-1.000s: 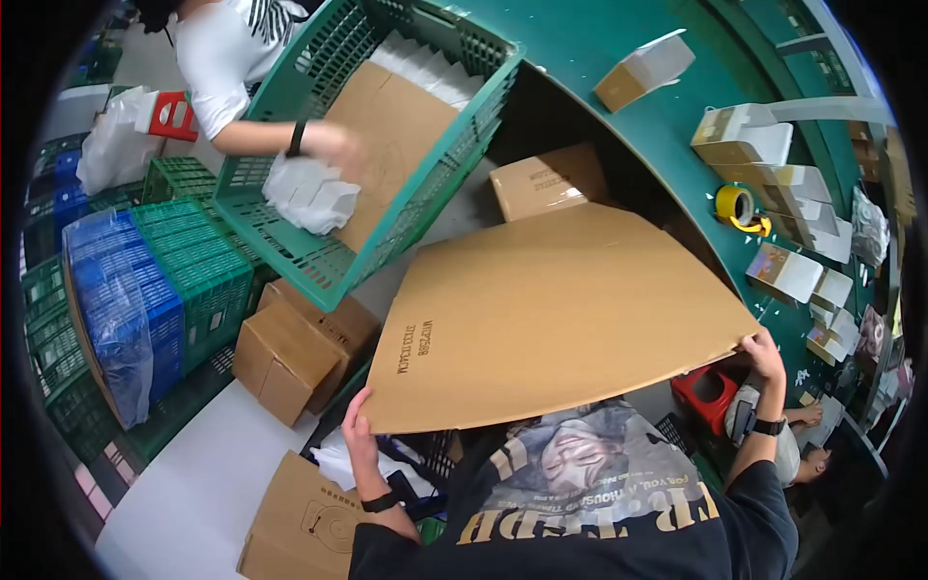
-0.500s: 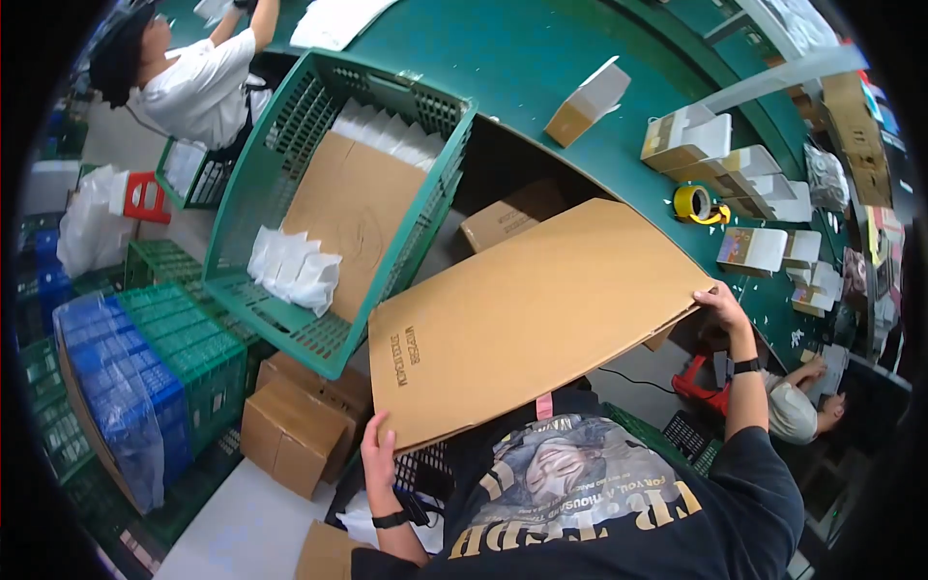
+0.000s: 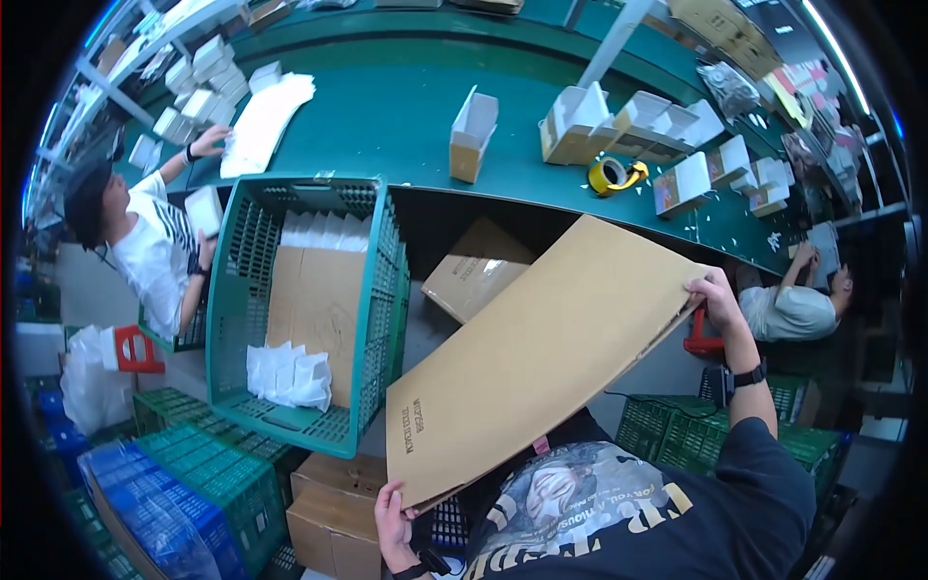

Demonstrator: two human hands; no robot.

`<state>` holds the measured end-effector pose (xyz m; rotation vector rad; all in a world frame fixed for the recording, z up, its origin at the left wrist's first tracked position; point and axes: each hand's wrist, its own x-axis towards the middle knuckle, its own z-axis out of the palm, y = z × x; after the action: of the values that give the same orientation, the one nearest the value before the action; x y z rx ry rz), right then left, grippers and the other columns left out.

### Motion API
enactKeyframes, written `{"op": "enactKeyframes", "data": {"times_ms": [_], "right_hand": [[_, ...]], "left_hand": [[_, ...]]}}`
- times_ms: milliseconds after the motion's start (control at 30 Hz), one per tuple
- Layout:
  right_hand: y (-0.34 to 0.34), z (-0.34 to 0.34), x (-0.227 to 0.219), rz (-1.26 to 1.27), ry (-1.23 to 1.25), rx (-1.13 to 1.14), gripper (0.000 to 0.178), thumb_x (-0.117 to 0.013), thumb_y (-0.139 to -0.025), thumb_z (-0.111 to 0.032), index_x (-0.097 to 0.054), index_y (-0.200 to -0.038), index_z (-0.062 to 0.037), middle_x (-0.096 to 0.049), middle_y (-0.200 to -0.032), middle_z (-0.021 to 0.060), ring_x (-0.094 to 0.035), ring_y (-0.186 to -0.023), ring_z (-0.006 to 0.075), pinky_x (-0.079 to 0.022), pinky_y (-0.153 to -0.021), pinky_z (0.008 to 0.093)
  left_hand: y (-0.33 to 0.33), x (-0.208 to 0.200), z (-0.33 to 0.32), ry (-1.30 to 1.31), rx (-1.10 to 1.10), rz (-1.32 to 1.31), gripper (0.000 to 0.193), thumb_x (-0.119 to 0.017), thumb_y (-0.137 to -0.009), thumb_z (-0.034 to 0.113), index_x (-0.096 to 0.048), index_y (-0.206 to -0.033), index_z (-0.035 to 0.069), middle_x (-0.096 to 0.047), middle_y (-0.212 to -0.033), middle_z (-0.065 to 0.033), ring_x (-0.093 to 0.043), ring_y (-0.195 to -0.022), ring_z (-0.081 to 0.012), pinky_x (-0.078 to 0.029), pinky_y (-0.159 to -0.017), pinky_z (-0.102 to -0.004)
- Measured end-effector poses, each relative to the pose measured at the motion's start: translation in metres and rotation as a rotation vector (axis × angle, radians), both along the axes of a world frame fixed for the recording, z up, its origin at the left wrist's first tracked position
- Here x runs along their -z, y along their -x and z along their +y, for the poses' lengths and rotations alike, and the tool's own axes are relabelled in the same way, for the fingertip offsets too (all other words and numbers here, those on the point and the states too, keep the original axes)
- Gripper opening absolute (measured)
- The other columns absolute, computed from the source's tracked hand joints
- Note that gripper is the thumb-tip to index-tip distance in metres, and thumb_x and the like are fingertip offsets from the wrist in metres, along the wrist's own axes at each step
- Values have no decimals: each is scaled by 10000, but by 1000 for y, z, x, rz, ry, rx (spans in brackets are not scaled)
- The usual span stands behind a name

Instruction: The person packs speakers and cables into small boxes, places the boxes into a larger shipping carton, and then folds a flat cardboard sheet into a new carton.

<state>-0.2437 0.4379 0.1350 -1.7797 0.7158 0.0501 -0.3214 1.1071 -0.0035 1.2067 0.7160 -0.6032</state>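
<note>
A large flattened cardboard box is held between my two hands, slanting up to the right in front of my body. My left hand grips its lower left corner. My right hand is closed on the upper right edge, where several layers show. Left of the cardboard stands a green plastic crate. Inside it lies a brown cardboard sheet, with a row of white packets at the near end and more white packets at the far end.
A green workbench runs across the back, bearing small open boxes and a yellow tape dispenser. Under it sits a carton. Blue and green crates stand lower left. One co-worker is at left, another at right.
My view has turned toward the right, and the crate appears more upright. The flattened box is tilted more steeply, still in both hands. The left co-worker's arm now reaches onto the bench.
</note>
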Motion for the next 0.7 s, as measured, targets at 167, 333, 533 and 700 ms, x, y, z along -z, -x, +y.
{"op": "enactKeyframes", "data": {"times_ms": [167, 333, 533, 700], "right_hand": [[32, 44, -78, -177, 157, -43, 257, -564, -866, -170, -659, -957, 50, -658, -732, 59, -600, -585, 103, -478, -562, 226], [47, 76, -102, -219, 210, -144, 274, -532, -899, -172, -649, -935, 73, -656, -715, 58, -615, -595, 108, -485, -570, 235], [79, 87, -125, -219, 177, -285, 254, -548, -922, -149, -641, -870, 82, -675, -715, 106, -655, -642, 121, -497, -560, 258], [108, 100, -145, -231, 209, -376, 227, -552, -880, -134, -638, -818, 68, -667, -695, 121, -646, -572, 168, -494, -526, 299]], "left_hand": [[20, 11, 16, 76, -30, -60, 266, -537, -992, 171, -545, -1243, 81, -643, -955, -51, -558, -639, -89, -478, -551, -232], [36, 30, 22, 83, -106, -117, 304, -554, -978, 167, -536, -1269, 82, -629, -1104, -57, -601, -800, -115, -500, -615, -248], [81, 35, 13, -87, -217, -251, 347, -568, -967, 177, -524, -1301, 96, -618, -1159, -63, -614, -987, -178, -530, -768, -331], [113, 41, 11, -145, -259, -196, 375, -552, -976, 206, -506, -1339, 127, -599, -1210, -69, -594, -1096, -222, -517, -897, -394]]}}
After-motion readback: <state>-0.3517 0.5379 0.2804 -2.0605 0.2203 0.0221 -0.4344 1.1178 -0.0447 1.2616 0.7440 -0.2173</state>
